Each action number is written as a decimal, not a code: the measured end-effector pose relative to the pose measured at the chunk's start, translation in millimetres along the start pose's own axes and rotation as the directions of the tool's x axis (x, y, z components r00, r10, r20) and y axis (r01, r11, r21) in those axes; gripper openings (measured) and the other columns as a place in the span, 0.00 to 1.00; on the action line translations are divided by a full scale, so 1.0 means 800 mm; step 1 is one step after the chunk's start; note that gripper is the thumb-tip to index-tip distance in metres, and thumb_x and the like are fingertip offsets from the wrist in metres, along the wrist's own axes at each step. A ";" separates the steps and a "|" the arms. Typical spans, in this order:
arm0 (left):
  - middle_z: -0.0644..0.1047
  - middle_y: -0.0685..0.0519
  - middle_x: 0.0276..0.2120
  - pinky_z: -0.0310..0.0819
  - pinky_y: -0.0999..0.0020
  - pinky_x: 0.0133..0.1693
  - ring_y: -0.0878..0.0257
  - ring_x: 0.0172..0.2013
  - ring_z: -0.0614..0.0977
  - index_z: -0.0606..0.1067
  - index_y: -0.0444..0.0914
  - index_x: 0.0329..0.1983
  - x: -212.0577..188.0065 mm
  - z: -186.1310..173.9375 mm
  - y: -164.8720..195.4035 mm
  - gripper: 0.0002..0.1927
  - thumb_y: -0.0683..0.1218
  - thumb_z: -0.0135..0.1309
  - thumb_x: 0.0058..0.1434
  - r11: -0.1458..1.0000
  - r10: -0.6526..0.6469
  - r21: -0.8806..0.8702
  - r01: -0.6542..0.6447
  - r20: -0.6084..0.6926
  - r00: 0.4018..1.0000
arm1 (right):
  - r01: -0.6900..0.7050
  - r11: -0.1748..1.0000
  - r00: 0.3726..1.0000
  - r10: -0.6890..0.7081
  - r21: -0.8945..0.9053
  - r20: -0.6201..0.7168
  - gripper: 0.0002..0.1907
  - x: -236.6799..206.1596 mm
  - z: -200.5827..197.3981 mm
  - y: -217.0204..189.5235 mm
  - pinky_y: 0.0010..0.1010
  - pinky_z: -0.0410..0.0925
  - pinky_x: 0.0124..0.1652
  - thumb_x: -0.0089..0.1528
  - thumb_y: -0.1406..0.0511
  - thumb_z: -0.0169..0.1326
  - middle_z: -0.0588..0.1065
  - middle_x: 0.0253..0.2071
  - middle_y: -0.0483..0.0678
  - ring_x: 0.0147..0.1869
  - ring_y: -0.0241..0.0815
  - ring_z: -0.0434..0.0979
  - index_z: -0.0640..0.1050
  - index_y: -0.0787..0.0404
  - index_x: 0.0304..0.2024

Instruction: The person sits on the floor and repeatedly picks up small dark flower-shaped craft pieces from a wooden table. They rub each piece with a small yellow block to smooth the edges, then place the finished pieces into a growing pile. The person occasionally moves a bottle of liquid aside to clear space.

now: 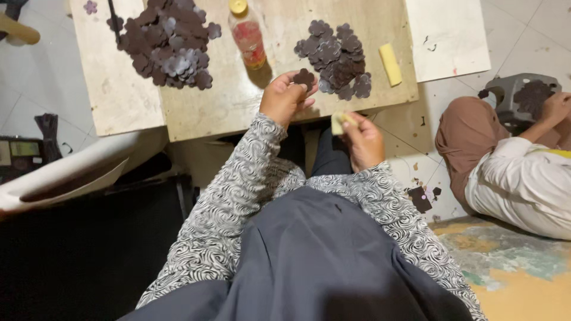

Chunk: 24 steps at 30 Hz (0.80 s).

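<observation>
The left hand (284,95) is closed in a pinch on one dark purple flower-shaped cut-out (304,77), thumb and fingertips holding it by its lower edge so that the petals stand clear above the knuckles, over the near edge of the low pale wooden board (238,101). The right hand (363,141) is closed around a small pale yellow block (338,123), of which only the end shows between thumb and forefinger; it sits a little lower and nearer the body, close to the left hand but not touching it. To do this well, I judge that the flower should be held flat and steady by its edge, with the petals left free, and the yellow block brought squarely to its face, not at a slant, so the thin piece does not crease. Just beyond the held flower lies a loose heap of similar purple flower cut-outs (338,59), with a longer yellow bar (390,64) beside it. A larger heap of cut-outs (166,41) lies to the left, and a small clear bottle with a yellow cap and reddish liquid (247,35) stands between the heaps. At the right edge another person's hand (556,107) rests on a grey stool (505,92) bearing more flowers.
</observation>
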<state>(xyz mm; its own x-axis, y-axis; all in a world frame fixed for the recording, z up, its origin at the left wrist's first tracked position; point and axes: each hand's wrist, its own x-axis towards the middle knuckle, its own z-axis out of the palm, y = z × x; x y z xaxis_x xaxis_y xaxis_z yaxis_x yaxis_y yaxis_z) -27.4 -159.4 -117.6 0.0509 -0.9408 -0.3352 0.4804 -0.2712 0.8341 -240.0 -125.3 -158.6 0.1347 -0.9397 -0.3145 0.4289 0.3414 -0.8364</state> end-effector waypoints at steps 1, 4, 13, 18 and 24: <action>0.81 0.46 0.49 0.83 0.66 0.46 0.60 0.48 0.85 0.72 0.33 0.57 -0.018 -0.001 0.005 0.17 0.37 0.48 0.65 1.000 0.006 -0.003 -0.006 0.030 1.000 | 0.054 0.999 0.998 -0.054 0.006 0.015 0.16 -0.007 0.008 -0.014 0.27 0.72 0.49 0.65 0.73 0.55 0.81 0.50 0.51 0.50 0.37 0.81 0.76 0.69 0.56; 0.81 0.48 0.51 0.82 0.66 0.47 0.60 0.50 0.84 0.72 0.31 0.61 -0.065 -0.006 0.025 0.19 0.37 0.46 0.66 1.000 0.029 0.001 -0.029 0.086 0.996 | 0.459 0.827 0.887 -0.404 -0.324 0.225 0.15 -0.031 0.046 -0.071 0.28 0.72 0.59 0.68 0.75 0.55 0.77 0.56 0.52 0.58 0.38 0.78 0.77 0.68 0.58; 0.79 0.49 0.48 0.78 0.68 0.53 0.65 0.49 0.80 0.73 0.25 0.58 -0.148 -0.008 0.036 0.13 0.35 0.43 0.75 0.934 0.348 0.018 -0.358 0.197 0.917 | 0.905 -0.071 0.343 -0.460 -0.419 0.819 0.21 -0.097 0.176 -0.144 0.41 0.71 0.61 0.58 0.77 0.59 0.76 0.55 0.53 0.61 0.55 0.77 0.80 0.64 0.55; 0.79 0.52 0.51 0.80 0.70 0.50 0.67 0.49 0.81 0.69 0.30 0.65 -0.181 -0.007 0.056 0.18 0.38 0.45 0.73 0.961 0.276 -0.031 -0.274 0.144 0.950 | 0.860 -0.075 0.405 -0.502 -0.505 0.764 0.20 -0.096 0.174 -0.136 0.40 0.72 0.59 0.60 0.78 0.60 0.77 0.53 0.52 0.59 0.54 0.77 0.80 0.63 0.54; 0.80 0.51 0.51 0.80 0.71 0.49 0.66 0.50 0.83 0.70 0.30 0.63 -0.195 -0.016 0.083 0.19 0.39 0.45 0.70 0.986 0.164 -0.017 -0.163 0.132 0.978 | 0.788 0.152 0.570 -0.546 -0.597 0.614 0.18 -0.112 0.176 -0.149 0.35 0.75 0.54 0.63 0.77 0.59 0.77 0.55 0.52 0.57 0.50 0.80 0.81 0.61 0.54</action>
<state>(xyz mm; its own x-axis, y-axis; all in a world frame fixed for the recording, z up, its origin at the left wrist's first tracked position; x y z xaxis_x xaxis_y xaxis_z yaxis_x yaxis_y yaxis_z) 8.0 -27.8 -15.7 0.0133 -0.9910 -0.1330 0.4808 -0.1103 0.8699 -177.7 -85.0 32.7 0.3912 -0.7358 0.5528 -0.3617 -0.6753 -0.6428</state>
